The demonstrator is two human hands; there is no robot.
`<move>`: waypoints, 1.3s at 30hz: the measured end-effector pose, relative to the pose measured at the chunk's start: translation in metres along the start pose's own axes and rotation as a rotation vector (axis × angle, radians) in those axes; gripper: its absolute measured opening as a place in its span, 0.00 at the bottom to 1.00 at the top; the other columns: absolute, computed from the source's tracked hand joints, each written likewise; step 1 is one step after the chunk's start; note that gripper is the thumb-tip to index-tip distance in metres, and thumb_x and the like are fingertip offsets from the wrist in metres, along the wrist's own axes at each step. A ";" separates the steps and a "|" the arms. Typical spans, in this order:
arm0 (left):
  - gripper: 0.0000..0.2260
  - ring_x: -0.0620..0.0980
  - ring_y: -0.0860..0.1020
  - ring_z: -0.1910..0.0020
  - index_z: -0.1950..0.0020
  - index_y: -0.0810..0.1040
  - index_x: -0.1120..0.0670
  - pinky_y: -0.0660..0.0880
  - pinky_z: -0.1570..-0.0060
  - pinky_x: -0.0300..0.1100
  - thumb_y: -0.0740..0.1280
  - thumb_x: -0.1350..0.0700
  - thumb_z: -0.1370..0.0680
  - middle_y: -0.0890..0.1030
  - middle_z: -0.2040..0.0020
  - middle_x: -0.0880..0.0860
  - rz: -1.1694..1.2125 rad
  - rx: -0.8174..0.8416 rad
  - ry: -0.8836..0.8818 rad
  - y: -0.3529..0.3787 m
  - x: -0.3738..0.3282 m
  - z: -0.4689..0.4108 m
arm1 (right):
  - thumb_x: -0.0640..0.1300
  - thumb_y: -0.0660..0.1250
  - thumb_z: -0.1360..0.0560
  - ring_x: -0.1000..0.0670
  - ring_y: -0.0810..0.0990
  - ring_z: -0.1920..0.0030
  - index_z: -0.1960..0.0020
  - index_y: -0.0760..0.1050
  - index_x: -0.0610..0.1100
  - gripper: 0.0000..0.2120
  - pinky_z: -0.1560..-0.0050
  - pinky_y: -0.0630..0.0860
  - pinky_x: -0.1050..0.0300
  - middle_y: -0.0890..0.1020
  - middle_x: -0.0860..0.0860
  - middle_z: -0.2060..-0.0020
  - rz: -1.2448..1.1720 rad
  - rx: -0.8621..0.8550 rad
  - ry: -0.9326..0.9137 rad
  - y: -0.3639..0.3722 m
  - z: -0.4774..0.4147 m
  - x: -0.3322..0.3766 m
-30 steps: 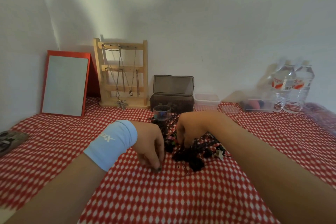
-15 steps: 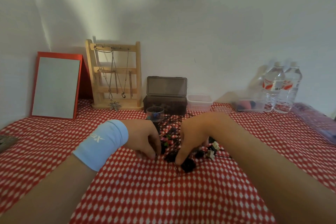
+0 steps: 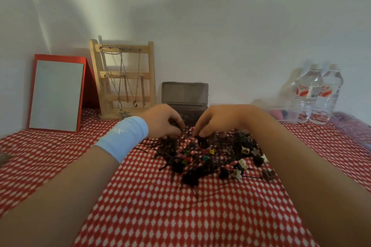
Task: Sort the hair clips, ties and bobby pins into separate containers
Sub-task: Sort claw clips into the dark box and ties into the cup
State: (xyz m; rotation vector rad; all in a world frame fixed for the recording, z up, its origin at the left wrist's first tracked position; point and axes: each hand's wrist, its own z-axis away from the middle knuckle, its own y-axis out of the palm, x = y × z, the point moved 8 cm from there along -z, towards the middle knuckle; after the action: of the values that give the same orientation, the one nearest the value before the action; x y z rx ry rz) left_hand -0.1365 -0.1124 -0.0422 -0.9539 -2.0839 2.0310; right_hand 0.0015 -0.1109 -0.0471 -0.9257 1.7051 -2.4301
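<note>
The pile [image 3: 204, 158] of pins, clips and ties is lying in the middle of the desk [image 3: 180, 216], all mixed up; thin black pins [image 3: 166, 146] are sticking out on its left side and little flower clips [image 3: 256, 151] are sitting on its right side. The right hand [image 3: 218, 120] is reaching down onto the far side of the pile with bent fingers, and its tips are pinching a small dark bit [image 3: 203, 141]; the left hand [image 3: 162, 121] is curling its fingers into the pins just beside it, but I cannot tell if it is holding any. A second ago both hands were working at the near side of the pile; now they are at the far side, close to the open dark box [image 3: 184, 94] at the back edge; I think the sorting is only starting. A clear tub [image 3: 285, 115] and two bottles [image 3: 319, 96] are standing at the back right; a mirror [image 3: 57, 94] and a rack [image 3: 124, 78] are standing at the back left.
</note>
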 end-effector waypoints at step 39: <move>0.15 0.39 0.79 0.51 0.45 0.84 0.45 0.77 0.47 0.36 0.76 0.43 0.30 0.83 0.49 0.41 -0.006 0.489 0.223 0.073 -0.043 0.028 | 0.56 0.80 0.34 0.53 0.84 0.54 0.54 0.83 0.55 0.11 0.53 0.77 0.60 0.85 0.58 0.57 0.277 0.236 0.068 0.034 0.008 -0.013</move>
State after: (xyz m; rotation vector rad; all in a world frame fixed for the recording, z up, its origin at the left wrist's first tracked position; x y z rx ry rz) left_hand -0.0880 -0.1624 -0.0972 -1.0152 -1.3823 2.1605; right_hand 0.0060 -0.1264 -0.0805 -0.5461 1.4118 -2.4281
